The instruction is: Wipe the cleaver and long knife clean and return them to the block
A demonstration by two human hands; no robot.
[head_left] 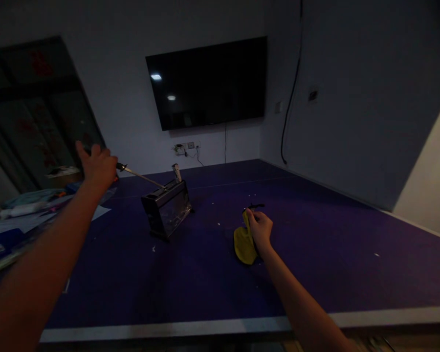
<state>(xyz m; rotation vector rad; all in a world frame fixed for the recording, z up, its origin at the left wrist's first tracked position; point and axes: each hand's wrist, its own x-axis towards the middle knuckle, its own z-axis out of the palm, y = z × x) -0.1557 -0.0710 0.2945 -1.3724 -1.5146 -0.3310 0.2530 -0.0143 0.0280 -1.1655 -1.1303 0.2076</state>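
Note:
My left hand (98, 168) is closed round the dark handle of a honing steel (141, 176), a long thin metal rod. The rod slants down to the right, and its tip meets the top of a dark knife block (168, 208) with shiny sides. Whether the tip is inside a slot I cannot tell. A pale patterned handle (176, 172) sticks up from the block's far end. Lower right, my right hand (260, 227) pinches a yellow cloth piece with black edging (245, 246), which hangs down against the table.
The purple-topped table (205, 288) has a white front edge and small white scraps on it. Papers (25, 222) and a blue item (7, 242) lie at the left. A television (209, 83) hangs on the wall behind, and a black cable (291, 102) runs down the right wall.

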